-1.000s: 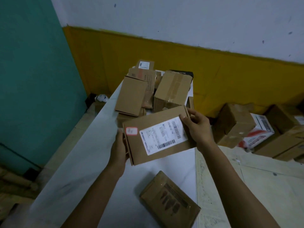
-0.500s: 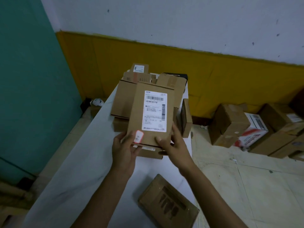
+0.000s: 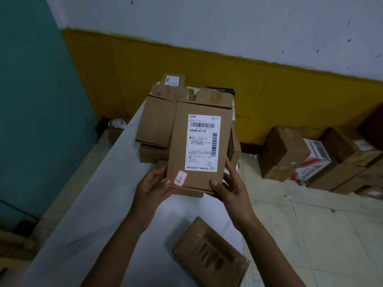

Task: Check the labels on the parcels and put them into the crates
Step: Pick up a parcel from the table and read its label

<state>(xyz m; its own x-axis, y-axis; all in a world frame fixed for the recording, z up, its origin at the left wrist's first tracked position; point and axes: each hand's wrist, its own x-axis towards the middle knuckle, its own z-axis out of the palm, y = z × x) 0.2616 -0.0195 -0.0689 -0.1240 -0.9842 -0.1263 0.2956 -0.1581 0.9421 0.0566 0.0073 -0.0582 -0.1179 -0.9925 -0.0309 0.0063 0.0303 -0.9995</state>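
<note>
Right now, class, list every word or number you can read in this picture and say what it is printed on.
"413-B01-67-710": white shipping label on the held parcel.
Rest of that label: too small to read.
Red-edged sticker, handwritten: illegible.
Red lettering on the white box: blurred.
Small label on the rear parcel: too small.

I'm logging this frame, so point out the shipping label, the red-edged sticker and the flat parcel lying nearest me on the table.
shipping label [image 3: 202, 143]: head view, its printed middle.
red-edged sticker [image 3: 180, 178]: head view, its white centre.
flat parcel [image 3: 209, 255]: head view, its top face.
</note>
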